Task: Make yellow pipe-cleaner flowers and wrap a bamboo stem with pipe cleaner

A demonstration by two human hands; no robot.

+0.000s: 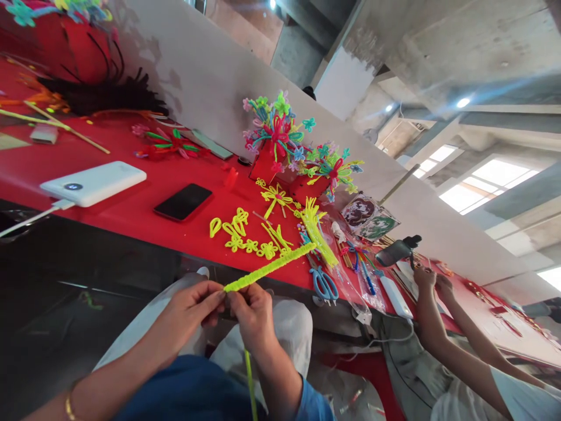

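Observation:
A fuzzy yellow pipe cleaner (274,266) runs from my fingers up to the right, over the table's front edge. My left hand (197,304) pinches its lower end between thumb and fingertips. Close beside it, my right hand (253,307) grips the same piece with thumb and fingers closed. A thinner yellow length (249,374) hangs below my right hand. Beyond the hands lie several yellow pipe-cleaner flowers and loops (236,234), a bundle of yellow pipe cleaners (319,234) and blue-handled scissors (324,285).
On the red table (127,216) lie a white power bank (99,182) with a cable and a black phone (183,202). Colourful pipe-cleaner bouquets (278,137) stand by the white partition (210,76). To the right, another person's hands (427,280) are at work.

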